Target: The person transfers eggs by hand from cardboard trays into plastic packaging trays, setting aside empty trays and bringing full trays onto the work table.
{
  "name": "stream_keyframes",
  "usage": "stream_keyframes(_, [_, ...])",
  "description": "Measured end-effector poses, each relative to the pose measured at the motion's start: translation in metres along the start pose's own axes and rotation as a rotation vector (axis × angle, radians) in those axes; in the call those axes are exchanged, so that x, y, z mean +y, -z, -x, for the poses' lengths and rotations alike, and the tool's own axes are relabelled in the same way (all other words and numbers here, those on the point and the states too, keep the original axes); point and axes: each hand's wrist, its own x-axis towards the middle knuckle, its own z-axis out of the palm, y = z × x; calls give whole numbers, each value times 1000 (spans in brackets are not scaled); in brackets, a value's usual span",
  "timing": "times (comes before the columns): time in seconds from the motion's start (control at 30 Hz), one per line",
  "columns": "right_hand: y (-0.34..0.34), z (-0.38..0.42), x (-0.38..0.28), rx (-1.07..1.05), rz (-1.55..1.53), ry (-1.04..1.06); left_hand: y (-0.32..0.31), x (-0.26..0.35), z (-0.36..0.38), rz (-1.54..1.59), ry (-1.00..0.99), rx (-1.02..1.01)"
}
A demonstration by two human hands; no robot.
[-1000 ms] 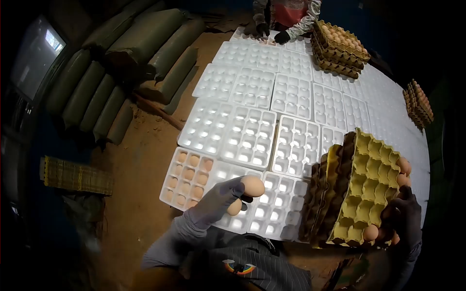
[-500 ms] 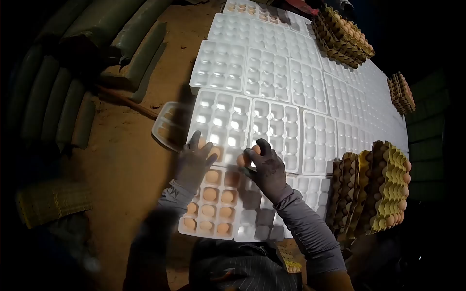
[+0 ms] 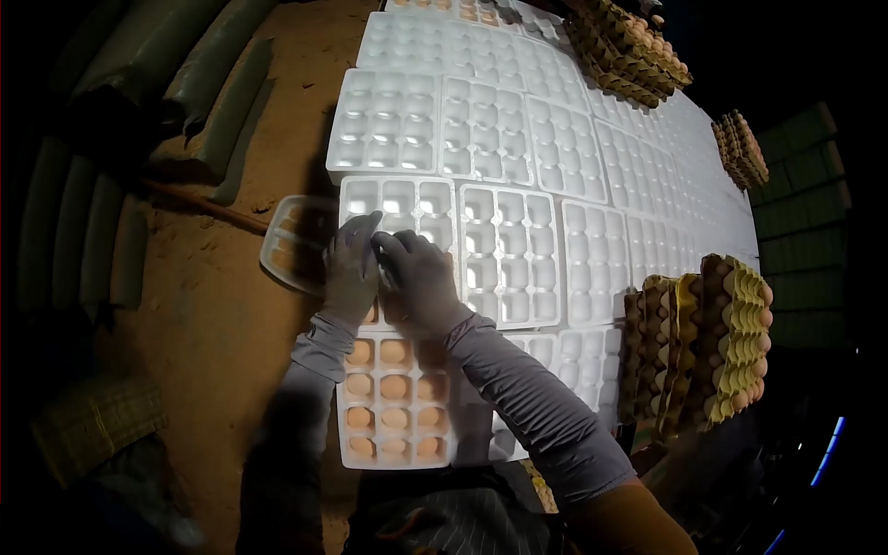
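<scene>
My left hand (image 3: pixel 351 273), in a grey glove, is over the left side of a white foam tray (image 3: pixel 444 199), its fingers close together. My right hand (image 3: pixel 416 277), gloved too, meets it from the right with fingers curled down into the tray. Whatever the fingers hold is hidden beneath them. Part of an egg (image 3: pixel 372 313) shows in the tray's near row beside my left wrist. Closer to me, a second foam tray (image 3: pixel 396 465) has brown eggs (image 3: pixel 395 387) in its pockets, partly shaded by my right arm.
Rows of white foam trays (image 3: pixel 509 254) stretch away and to the right. Cardboard egg flats (image 3: pixel 698 347) stand on edge at right; more stacked flats (image 3: pixel 629 55) sit at the back. At left are filled sacks (image 3: pixel 148 55), bare ground and a shovel (image 3: pixel 268 254).
My right hand, which held two eggs, has moved left against my left hand, and those eggs are now out of sight. The view has shifted slightly.
</scene>
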Motion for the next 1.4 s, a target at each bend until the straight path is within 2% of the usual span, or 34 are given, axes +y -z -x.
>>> stream_keyframes(0.07, [-6, 3, 7, 25, -58, 40, -3, -8, 8, 77, 46, 15])
stream_keyframes(0.13, [5, 13, 12, 173, -140, -93, -2, -15, 17, 31, 154, 176])
stream_keyframes(0.17, [21, 24, 5, 191, -267, -206, -9, -25, 23, 45, 235, 162])
stream_keyframes(0.2, [45, 38, -8, 167, -435, -335, -5, -23, 27, 280, 484, -11])
stream_keyframes(0.23, [70, 55, -20, 119, -590, -424, -11, -34, 33, 434, 505, -63])
stream_keyframes(0.27, [90, 78, -27, 51, -634, -461, -8, -31, 30, 455, 480, -97])
stream_keyframes(0.3, [107, 103, -34, 35, -712, -415, -3, -36, 23, 304, 522, -189])
stream_keyframes(0.33, [127, 127, -42, -47, -704, -437, -3, -33, 11, 222, 467, -135])
stream_keyframes(0.37, [147, 152, -47, -88, -731, -383, -1, -15, -9, 220, 368, 10])
stream_keyframes(0.4, [172, 167, -53, -173, -677, -350, 0, 13, -30, 252, 271, 123])
stream_keyframes(0.43, [194, 183, -59, -156, -702, -330, -1, 54, -49, 312, 177, 158])
stream_keyframes(0.47, [208, 202, -65, -138, -658, -328, -4, 107, -64, 377, 92, 111])
stream_keyframes(0.53, [245, 222, -70, -122, -834, -335, -12, 237, -86, 467, -69, -136])
stream_keyframes(0.57, [262, 231, -70, -125, -800, -301, -26, 297, -86, 520, -175, -230])
stream_keyframes(0.6, [288, 239, -69, -231, -779, -325, -38, 353, -84, 564, -276, -318])
stream_keyframes(0.67, [316, 274, -53, -157, -554, -139, -72, 444, -82, 531, -397, -505])
stream_keyframes(0.73, [378, 301, -39, -147, -508, -91, -116, 517, -86, 460, -488, -558])
stream_keyframes(0.77, [413, 314, -29, -142, -473, -65, -139, 549, -91, 418, -474, -602])
stream_keyframes(0.8, [449, 325, -12, -60, -447, -74, -164, 576, -97, 375, -455, -643])
stream_keyframes(0.87, [535, 339, 19, 75, -479, -153, -219, 617, -102, 233, -598, -546])
stream_keyframes(0.93, [600, 345, 62, 266, -256, -248, -253, 646, -107, 143, -588, -642])
stream_keyframes(0.97, [628, 342, 85, 309, -300, -408, -261, 657, -109, 61, -559, -706])
stream_keyframes(1.0, [651, 335, 119, 309, -177, -377, -266, 666, -110, -22, -524, -776])
stream_keyframes(1.07, [680, 316, 178, 274, -35, -419, -264, 671, -112, -14, -490, -757])
stream_keyframes(1.1, [685, 305, 210, 250, -29, -368, -270, 659, -110, 130, -460, -660])
stream_keyframes(1.13, [686, 293, 237, 199, -38, -371, -262, 659, -109, 315, -329, -660])
stream_keyframes(1.2, [679, 275, 273, 118, -1, -169, -248, 652, -115, 874, 34, -671])
stream_keyframes(1.27, [676, 264, 288, 50, -54, -205, -246, 642, -117, 1227, 352, -723])
stream_keyframes(1.3, [676, 262, 291, -25, -90, -250, -245, 640, -120, 1242, 485, -791])
stream_keyframes(1.33, [677, 261, 294, -27, -93, -250, -248, 636, -119, 1072, 355, -880])
stream_keyframes(1.4, [679, 258, 298, 227, -462, -375, -237, 683, -103, 262, 26, -935])
